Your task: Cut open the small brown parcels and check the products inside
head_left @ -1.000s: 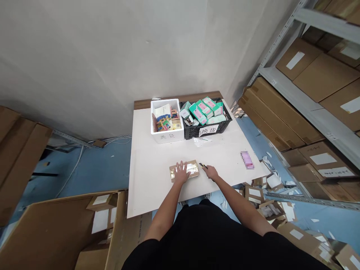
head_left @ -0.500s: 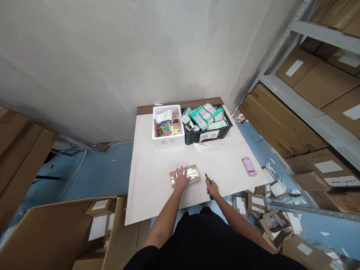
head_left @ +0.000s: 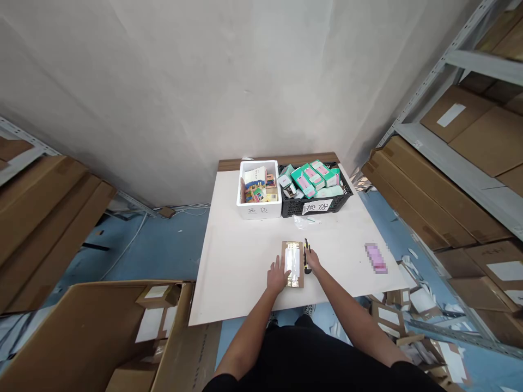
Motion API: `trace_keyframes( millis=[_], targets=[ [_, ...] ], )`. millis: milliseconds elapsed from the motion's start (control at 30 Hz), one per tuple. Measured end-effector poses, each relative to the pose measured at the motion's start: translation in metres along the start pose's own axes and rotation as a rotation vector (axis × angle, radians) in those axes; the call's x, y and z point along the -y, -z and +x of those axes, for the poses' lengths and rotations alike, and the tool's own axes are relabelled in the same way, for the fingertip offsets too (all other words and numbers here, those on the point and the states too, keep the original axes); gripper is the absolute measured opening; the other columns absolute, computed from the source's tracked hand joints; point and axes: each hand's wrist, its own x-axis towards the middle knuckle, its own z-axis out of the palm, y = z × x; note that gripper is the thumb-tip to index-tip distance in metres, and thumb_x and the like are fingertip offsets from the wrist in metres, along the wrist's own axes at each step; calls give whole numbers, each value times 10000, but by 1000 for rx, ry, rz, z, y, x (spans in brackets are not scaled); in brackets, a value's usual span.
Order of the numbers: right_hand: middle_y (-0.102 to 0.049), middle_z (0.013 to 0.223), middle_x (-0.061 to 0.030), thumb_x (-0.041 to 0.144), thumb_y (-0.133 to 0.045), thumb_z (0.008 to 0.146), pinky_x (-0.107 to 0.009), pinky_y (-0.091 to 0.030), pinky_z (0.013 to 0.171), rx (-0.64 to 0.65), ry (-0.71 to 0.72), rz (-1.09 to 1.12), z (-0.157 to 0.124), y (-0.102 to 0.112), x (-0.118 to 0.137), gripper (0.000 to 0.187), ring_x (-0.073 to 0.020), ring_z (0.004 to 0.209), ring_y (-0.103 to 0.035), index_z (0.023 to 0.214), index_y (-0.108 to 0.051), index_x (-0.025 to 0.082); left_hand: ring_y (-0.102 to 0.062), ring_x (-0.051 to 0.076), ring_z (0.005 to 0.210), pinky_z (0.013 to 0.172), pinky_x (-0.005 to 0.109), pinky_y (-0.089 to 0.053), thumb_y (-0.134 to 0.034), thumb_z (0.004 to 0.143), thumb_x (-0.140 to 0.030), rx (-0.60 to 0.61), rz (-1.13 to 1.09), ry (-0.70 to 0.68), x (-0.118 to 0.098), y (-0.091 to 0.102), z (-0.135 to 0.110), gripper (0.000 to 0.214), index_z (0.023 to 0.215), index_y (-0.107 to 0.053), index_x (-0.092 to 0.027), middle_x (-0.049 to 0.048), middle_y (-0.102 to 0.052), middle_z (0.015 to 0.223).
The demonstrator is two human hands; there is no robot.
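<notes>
A small brown cardboard box (head_left: 299, 280) with shiny tape and a white label lies lengthwise before me on the white tabletop. My left hand (head_left: 278, 276) is at its left edge, fingers spread and thumb over the top of the box. A black and yellow utility knife (head_left: 307, 269) is in my right hand (head_left: 312, 260), which is closed around it. The knife sits close along the right side of the box, pointing away from me; I cannot tell whether its blade touches the cardboard.
Behind the box stand a white foam bin (head_left: 259, 211) of books and a black crate (head_left: 294, 207) of green and pink boxes. A blurred pink item (head_left: 376, 258) lies at right. A big open carton (head_left: 81, 332) is at lower left; shelves (head_left: 469, 152) of cartons line the right.
The box has turned from lying crosswise to lengthwise. My left hand has shifted from its top to its left edge, and the knife in my right hand has come up beside the box.
</notes>
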Motion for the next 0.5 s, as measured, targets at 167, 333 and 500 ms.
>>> trace_keyframes(
  millis=[167, 333, 500],
  targets=[
    [-750, 915, -94, 657, -500, 971, -284, -556, 645, 117, 23, 294, -16, -20, -16, 443, -210, 760, -730, 895, -576, 227, -483, 300, 1458, 1169, 459, -433, -306, 1060, -363, -243, -207, 196, 65, 10, -14, 634, 1670, -285, -191, 157, -492, 1611],
    [-732, 856, -76, 695, -510, 950, -250, -534, 652, 28, -13, 31, -36, -61, -46, 504, -208, 799, -714, 831, -610, 215, -537, 253, 1431, 1170, 365, -440, -309, 1059, -435, -138, -459, 327, 91, 2, -16, 639, 1611, -381, -121, 166, -570, 1545],
    [-762, 904, -80, 749, -496, 937, -274, -568, 715, 78, 15, 17, -49, -86, -35, 555, -237, 916, -743, 913, -651, 216, -585, 239, 1393, 1123, 344, -491, -439, 975, -301, -79, -442, 415, 76, -5, 8, 719, 1654, -276, -127, 156, -584, 1534]
  ],
)
